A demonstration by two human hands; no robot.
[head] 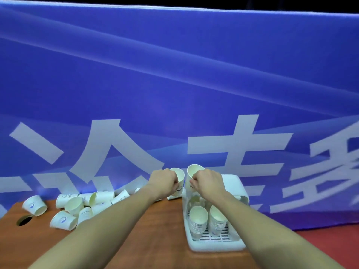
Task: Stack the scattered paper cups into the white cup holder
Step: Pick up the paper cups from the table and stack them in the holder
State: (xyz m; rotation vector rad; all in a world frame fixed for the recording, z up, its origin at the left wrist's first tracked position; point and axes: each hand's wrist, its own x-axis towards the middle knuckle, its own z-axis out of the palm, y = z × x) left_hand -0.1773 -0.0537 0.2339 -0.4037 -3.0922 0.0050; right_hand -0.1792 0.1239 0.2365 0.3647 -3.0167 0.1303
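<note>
My left hand [164, 182] grips a white paper cup [179, 178] held upright above the table's far edge. Beside it my right hand [208, 182] grips a second white paper cup [193, 172], tilted slightly, over the back of the white cup holder [215, 244]. Two stacks of cups [199, 220] lie side by side in the holder. Several scattered paper cups [73, 206] lie on their sides at the left of the wooden table [155, 230].
A blue banner with large white characters [174, 94] stands right behind the table. A round cable hole [24, 220] is in the table's left corner. Red floor [330, 243] shows to the right of the holder.
</note>
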